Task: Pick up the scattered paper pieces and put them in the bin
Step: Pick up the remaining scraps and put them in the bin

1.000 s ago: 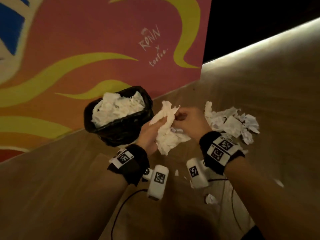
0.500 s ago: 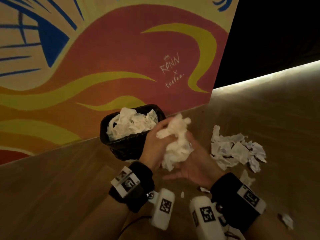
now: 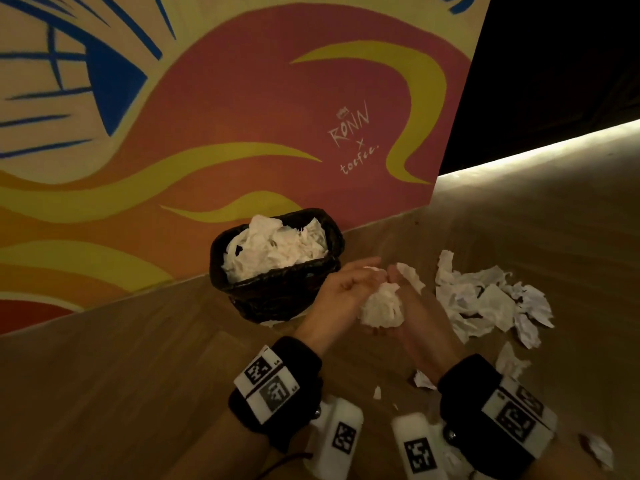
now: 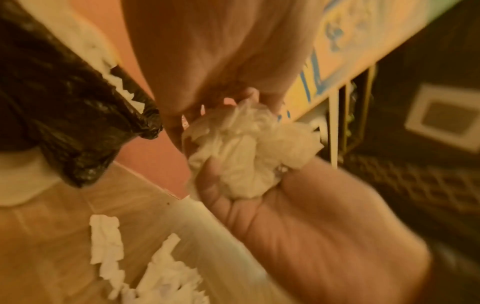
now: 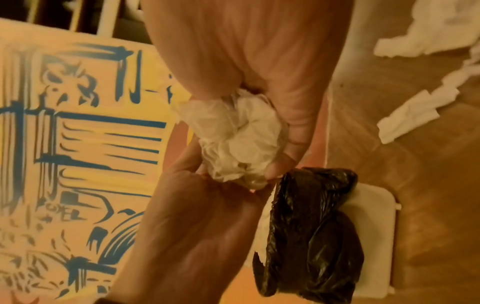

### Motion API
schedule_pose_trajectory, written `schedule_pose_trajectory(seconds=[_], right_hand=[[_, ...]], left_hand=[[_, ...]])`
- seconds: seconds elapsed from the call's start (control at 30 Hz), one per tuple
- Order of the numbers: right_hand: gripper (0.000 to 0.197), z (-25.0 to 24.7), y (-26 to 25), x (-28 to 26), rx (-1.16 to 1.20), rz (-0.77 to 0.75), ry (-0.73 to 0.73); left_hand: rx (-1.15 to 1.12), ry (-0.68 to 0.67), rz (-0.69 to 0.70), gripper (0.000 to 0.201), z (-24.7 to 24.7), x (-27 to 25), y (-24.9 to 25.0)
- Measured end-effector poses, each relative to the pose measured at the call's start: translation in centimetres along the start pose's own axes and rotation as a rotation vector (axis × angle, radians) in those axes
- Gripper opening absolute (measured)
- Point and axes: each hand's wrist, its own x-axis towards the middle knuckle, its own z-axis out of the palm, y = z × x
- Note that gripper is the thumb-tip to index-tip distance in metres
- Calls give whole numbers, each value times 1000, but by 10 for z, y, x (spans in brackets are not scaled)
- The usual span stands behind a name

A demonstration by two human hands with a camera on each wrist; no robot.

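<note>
Both hands squeeze a crumpled white paper wad [image 3: 381,308] between them, just right of the bin and above the floor. My left hand [image 3: 343,289] cups it from the left, fingers bent over its top [image 4: 249,150]. My right hand [image 3: 415,323] holds it from the right, thumb and fingers curled round it [image 5: 239,135]. The bin [image 3: 277,277] has a black bag liner, stands against the painted wall and is heaped with white paper. A pile of torn paper pieces [image 3: 491,303] lies on the wooden floor right of my hands.
The painted mural wall [image 3: 242,133] rises directly behind the bin. Small paper scraps [image 3: 512,362] lie near my right wrist, and another scrap [image 3: 597,448] sits at the far right. The bin's white body [image 5: 369,226] shows below the bag.
The loose sheet held a second ago is now pressed into a tight ball. My hands have dropped slightly down and right of the bin rim.
</note>
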Motion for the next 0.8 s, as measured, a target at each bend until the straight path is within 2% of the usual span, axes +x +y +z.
schedule_pose_trajectory(seconds=[0.07,0.13,0.2,0.23,0.3,0.37,0.43,0.53,0.6,0.73,0.8], right_hand=[[36,-2,-2,1,-103,-48,49],[31,-5,-4,-1,-205,-117,42],[26,-6,-5,-3,-323,-256,7],[26,-6,-5,-4,-406,-330,0],[28,-8,-2,-3,-580,-455,13],[31,-14,1,1,-678,-550,6],[37,-19,0,3,-773,-591,-51],[52,-21,4,6,-1032,-580,-133],[67,-20,9,7,-1101,-490,-164],[86,-14,1,-1,-1015,-392,-236],[92,-10,-7,-6,-906,-355,-254]], left_hand=[[65,34,90,14,-3,-2,2],[148,74,142,32,-4,-2,4],[214,58,76,49,-4,-1,6],[214,8,4,50,-4,-1,6],[31,-112,-182,40,-4,1,4],[-339,-188,-330,34,-1,0,7],[-544,-203,-329,31,-1,1,8],[-424,-111,-256,33,8,2,3],[-379,-44,-255,37,12,1,-9],[-350,-18,-271,39,2,2,-14],[-229,-22,-255,41,-13,5,-4]])
